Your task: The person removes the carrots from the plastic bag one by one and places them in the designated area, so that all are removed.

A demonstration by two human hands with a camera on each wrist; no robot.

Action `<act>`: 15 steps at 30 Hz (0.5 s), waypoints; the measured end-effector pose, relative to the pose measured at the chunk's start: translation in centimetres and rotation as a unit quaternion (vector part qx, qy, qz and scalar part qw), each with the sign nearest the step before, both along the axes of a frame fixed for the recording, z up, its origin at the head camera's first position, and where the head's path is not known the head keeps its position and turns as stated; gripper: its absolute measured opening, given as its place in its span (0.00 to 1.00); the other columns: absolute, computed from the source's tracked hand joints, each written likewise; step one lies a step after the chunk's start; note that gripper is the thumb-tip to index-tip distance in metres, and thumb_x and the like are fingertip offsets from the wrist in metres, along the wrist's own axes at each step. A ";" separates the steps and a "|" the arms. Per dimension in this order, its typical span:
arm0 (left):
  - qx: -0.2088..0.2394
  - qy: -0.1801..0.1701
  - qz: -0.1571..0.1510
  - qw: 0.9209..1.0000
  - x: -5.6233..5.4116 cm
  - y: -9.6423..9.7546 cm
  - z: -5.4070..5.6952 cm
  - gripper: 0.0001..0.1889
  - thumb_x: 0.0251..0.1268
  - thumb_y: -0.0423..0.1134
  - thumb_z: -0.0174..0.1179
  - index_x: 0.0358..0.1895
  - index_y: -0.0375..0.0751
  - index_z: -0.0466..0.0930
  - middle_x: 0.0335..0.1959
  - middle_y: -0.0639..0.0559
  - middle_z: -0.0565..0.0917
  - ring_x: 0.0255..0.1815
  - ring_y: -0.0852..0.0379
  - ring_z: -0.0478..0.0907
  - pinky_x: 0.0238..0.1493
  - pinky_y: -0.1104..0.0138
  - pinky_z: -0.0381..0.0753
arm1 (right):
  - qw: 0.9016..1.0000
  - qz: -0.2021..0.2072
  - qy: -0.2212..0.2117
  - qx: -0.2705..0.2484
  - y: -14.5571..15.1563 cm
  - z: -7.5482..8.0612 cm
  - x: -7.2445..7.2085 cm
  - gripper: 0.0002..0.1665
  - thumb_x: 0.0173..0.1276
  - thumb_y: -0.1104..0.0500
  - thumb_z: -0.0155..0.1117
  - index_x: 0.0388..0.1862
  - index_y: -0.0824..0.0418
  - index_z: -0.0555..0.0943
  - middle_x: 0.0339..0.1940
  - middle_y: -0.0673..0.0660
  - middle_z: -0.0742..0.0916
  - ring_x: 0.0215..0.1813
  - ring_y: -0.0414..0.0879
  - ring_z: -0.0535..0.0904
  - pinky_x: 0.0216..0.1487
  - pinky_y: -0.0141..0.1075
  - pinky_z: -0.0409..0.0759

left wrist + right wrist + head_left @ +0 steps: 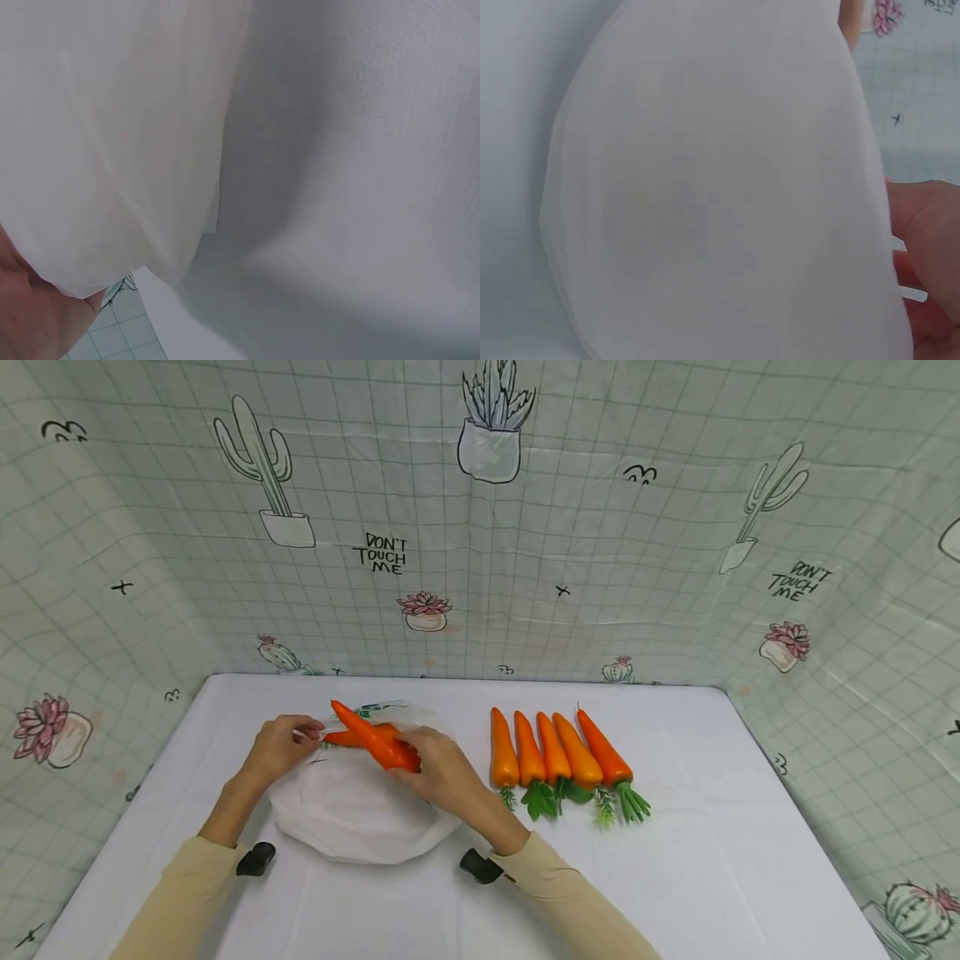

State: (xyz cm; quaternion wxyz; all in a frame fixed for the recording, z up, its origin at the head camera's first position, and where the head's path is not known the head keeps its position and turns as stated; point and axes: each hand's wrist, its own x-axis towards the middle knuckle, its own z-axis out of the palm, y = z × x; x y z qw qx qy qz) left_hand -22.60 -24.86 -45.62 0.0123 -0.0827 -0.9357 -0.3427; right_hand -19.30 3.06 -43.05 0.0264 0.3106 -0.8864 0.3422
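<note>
A white plastic bag [352, 814] stands at the left middle of the table, its mouth edged with green print. With its fingers at the left side of the mouth, my left hand [276, 750] pinches the rim; the left wrist view shows that hand [41, 319] against the bag's edge. My right hand [448, 772] grips a red-orange carrot [365, 732] by its thick end over the mouth, thin tip pointing up and left. Behind it shows part of another orange carrot [341, 739] at the opening. In the right wrist view the bag [705, 187] hides most of the fingers.
Right of the bag, several orange carrots [551, 752] lie side by side, green tops toward me. The rightmost carrot [603, 747] is redder. They lie on a white-covered table [712, 843]. A cactus-print cloth [562, 543] hangs around the back and sides.
</note>
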 end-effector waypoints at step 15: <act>-0.002 0.005 0.001 1.000 0.0 0.1 -0.1 0.11 0.65 0.24 0.64 0.49 0.21 0.83 0.38 0.34 0.86 0.39 0.37 0.85 0.45 0.46 0.85 | 0.978 -0.042 -0.055 -0.198 0.5 0.5 -0.4 0.30 0.67 0.59 0.75 0.65 0.68 0.79 0.58 0.62 0.85 0.55 0.53 0.84 0.52 0.37 0.86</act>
